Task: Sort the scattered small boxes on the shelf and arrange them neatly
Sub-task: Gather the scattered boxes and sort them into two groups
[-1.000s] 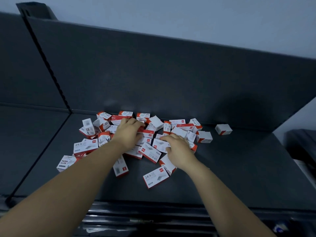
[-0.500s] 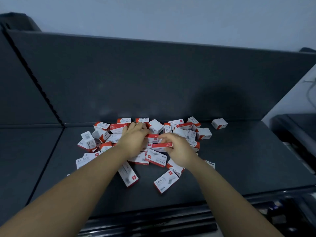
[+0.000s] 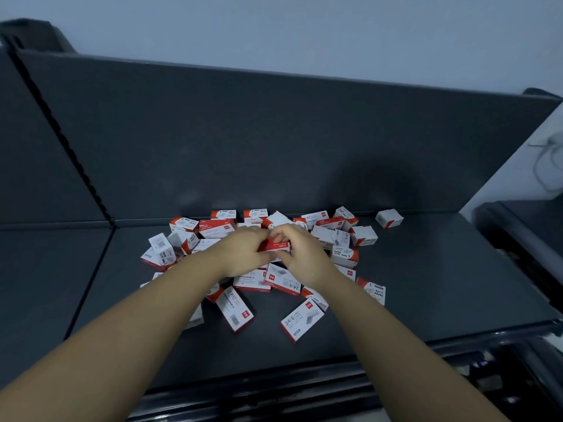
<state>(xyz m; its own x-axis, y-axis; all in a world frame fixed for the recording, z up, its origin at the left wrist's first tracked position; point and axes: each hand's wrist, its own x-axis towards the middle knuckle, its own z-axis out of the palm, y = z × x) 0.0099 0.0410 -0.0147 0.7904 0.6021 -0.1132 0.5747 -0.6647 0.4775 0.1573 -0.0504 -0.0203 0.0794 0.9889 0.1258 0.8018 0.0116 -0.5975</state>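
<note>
While the boxes (image 3: 275, 278) lie heaped mid-shelf (image 3: 426, 284) toward its back edge, we find left hand (image 3: 240, 254) and right hand (image 3: 300, 254) jointly pinching one box (image 3: 275, 245): gathering begun; next, we judge, squaring it into a row.

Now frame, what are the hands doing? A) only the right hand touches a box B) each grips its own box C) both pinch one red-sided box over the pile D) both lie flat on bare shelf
C: the left hand and the right hand meet on one red-sided box, each pinching it above the pile of small boxes.
</note>
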